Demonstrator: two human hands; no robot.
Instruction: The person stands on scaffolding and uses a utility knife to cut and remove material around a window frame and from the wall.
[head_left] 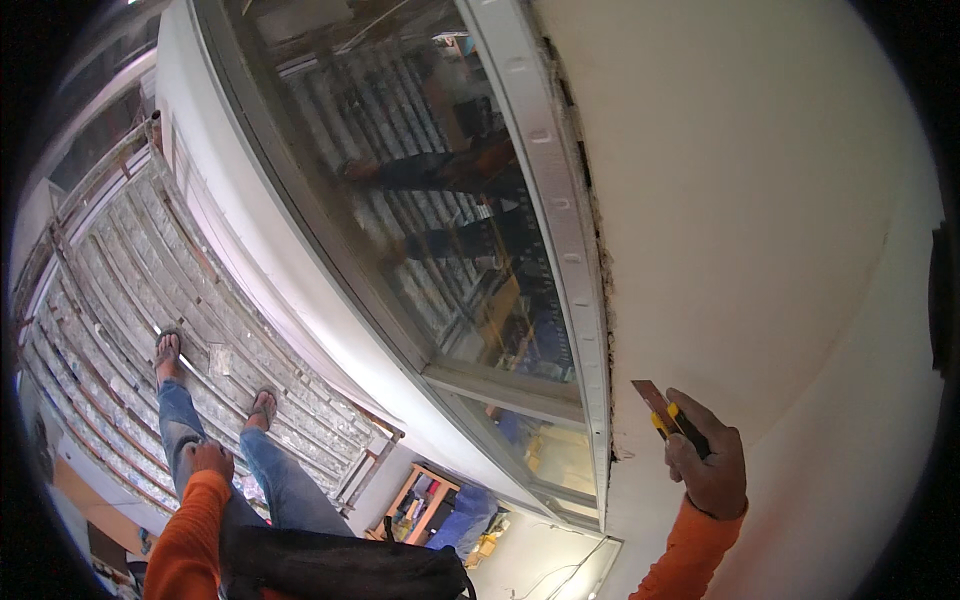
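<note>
Head view: two hands [210, 459], the right hand [718, 465] holding one knife [660, 415].

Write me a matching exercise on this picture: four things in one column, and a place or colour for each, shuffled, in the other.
Things:
1. cutter knife
2. left hand
3. window frame
4. sandalled feet

Places and colours:
A. on the slatted platform
B. silvery grey, along the edge of the dark glass
C. in the right hand
D. in front of the blue jeans in this view

Right pairs: 1-C, 2-D, 3-B, 4-A
</note>
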